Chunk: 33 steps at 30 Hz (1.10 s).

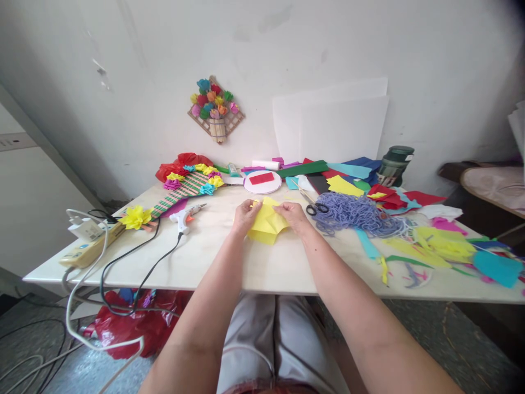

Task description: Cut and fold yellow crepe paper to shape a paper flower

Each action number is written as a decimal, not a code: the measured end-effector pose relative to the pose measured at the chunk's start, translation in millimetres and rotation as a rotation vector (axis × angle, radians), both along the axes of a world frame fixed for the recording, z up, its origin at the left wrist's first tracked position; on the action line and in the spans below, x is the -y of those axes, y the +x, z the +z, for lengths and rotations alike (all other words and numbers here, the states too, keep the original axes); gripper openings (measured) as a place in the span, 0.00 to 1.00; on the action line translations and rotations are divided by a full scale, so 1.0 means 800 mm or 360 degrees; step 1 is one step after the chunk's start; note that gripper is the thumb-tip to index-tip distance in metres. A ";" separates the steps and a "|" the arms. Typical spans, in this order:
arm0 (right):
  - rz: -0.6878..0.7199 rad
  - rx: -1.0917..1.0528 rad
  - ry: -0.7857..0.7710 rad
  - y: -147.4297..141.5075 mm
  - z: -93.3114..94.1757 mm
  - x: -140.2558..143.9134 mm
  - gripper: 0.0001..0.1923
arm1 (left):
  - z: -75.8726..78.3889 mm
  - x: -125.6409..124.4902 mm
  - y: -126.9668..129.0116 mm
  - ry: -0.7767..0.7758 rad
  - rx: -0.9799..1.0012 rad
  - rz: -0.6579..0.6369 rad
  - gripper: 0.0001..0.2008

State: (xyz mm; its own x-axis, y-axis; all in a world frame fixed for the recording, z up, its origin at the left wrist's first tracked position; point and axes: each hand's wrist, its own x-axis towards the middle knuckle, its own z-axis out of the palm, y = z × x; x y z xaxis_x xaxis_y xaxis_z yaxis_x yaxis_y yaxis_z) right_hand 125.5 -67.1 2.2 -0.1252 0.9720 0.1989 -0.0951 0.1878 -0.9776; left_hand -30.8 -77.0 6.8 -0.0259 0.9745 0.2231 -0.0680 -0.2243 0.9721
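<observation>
Pinching its edges between thumbs and fingers, the left hand (246,216) and right hand (293,215) grip yellow paper (266,225) at the frame's centre. Black-handled scissors (311,209) and heaped purple yarn (356,212) crowd the right hand's side. Left of centre lies a white glue gun (179,220), its black cord (158,264) crossing the table's front edge (176,285). Bare tabletop (213,235) separates gun and left hand.
</observation>
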 end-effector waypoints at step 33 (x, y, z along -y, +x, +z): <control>-0.0165 -0.0076 -0.0028 0.004 0.000 -0.008 0.13 | -0.001 -0.003 -0.007 -0.0090 0.0325 -0.0177 0.17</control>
State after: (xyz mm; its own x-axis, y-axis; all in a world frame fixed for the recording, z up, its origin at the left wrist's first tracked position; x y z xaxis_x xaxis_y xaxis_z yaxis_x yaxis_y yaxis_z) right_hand 129.0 -60.5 1.9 -0.0147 0.9827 0.1849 -0.1228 0.1817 -0.9756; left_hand -36.1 -75.0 5.9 0.0431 0.9847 0.1689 -0.2858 -0.1498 0.9465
